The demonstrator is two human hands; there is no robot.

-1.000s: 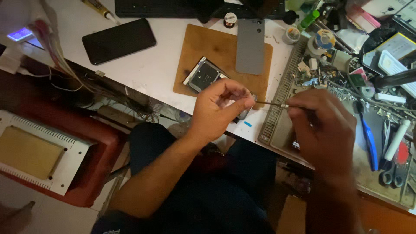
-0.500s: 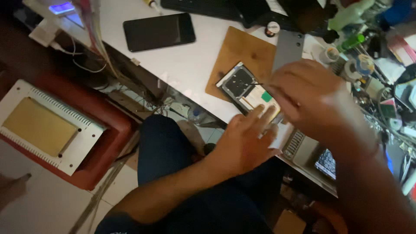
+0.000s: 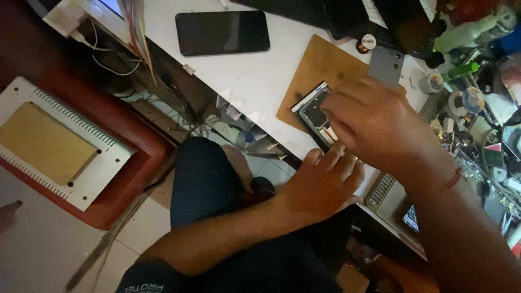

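An opened phone [image 3: 312, 110] with its insides showing lies on a brown wooden board [image 3: 320, 68] at the white table's front edge. My right hand [image 3: 374, 125] hovers over the phone with curled fingers and covers most of it; what it holds is hidden. My left hand [image 3: 320, 187] rests flat at the table edge just below the phone, fingertips touching its near side, nothing gripped. A grey phone back cover [image 3: 385, 66] lies on the board just beyond my right hand.
A black phone [image 3: 222, 32] lies screen up on the white table [image 3: 255, 81]. Bottles [image 3: 461, 70], tape rolls [image 3: 434, 82] and small tools crowd the right side. A white and gold device [image 3: 49, 144] sits on a red stool at left. Loose wires [image 3: 135, 32] hang off the table's left end.
The thin tool my right hand held a second ago is out of sight. My right hand moved left over the phone; my left hand dropped to the table edge and flattened.
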